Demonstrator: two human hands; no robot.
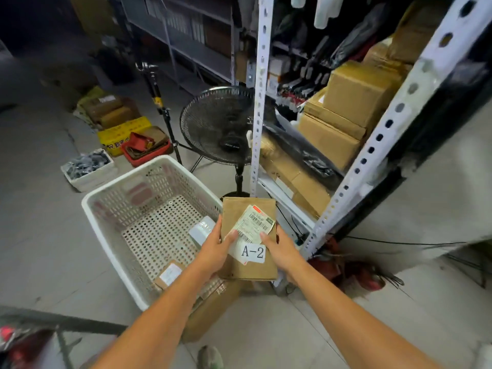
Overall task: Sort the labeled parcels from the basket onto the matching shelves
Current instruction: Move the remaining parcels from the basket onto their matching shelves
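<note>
I hold a brown parcel [249,217] above the near right corner of the white perforated basket [111,193]. It carries a shipping label and a white tag reading A-2. My left hand [215,250] grips its left edge with the thumb on the label. My right hand [279,249] grips its right edge. Inside the basket lie a small brown parcel [169,272] with a white label and a white packet [202,230]. A larger brown parcel [210,310] shows below my left forearm. The white metal shelf rack [259,102] stands to the right.
Cardboard boxes [354,102] and black bags fill the rack's shelves. A black standing fan [221,123] and a tripod stand behind the basket. A yellow crate [117,134], a red tray and a white bin sit on the floor at left. Red items and cables lie by the rack's foot.
</note>
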